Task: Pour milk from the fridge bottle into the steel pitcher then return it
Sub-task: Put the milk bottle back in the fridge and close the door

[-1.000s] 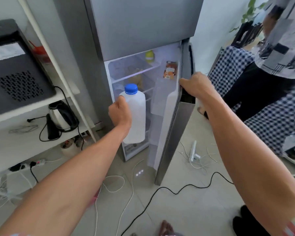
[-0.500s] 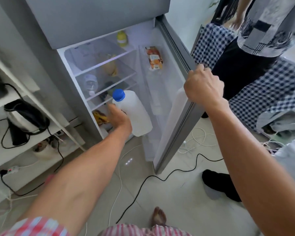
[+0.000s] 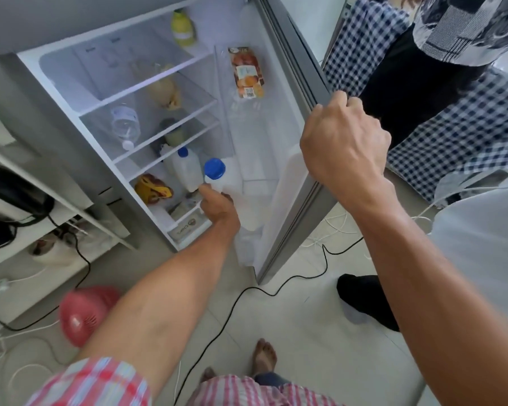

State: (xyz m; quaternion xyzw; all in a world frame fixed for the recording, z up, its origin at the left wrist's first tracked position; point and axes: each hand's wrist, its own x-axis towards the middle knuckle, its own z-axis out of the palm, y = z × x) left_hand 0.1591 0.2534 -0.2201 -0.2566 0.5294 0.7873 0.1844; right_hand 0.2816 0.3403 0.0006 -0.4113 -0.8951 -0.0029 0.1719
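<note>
While the right hand (image 3: pixel 345 142) is gripping the top edge of the open fridge door (image 3: pixel 294 183), with its fingers curled over that edge and holding the door wide, the left arm is reaching forward and down into the lower part of the fridge (image 3: pixel 71 83). Closest to the camera, a checked sleeve and striped clothing are showing at the bottom of the view, with bare feet on the tiled floor and a black cable (image 3: pixel 247 291) running past them. Further out, the left hand (image 3: pixel 219 208) is wrapping its fingers round the milk bottle (image 3: pixel 229 186), a white jug with a blue cap, and the bottle is sitting low at the front of the fridge, just beside a second blue-capped bottle (image 3: pixel 186 168) that is standing behind it. Whether the bottle's base is already resting on a surface cannot be told, since the hand is covering it. Beyond, the shelves are holding a clear water bottle (image 3: pixel 123 124) and a yellow bottle (image 3: pixel 183 29). Judging from the bottle being back inside with its cap on, the returning step looks nearly finished; the steel pitcher is not in view, so the pour itself cannot be confirmed. Letting go of the bottle and closing the door are what seem to be left.
</note>
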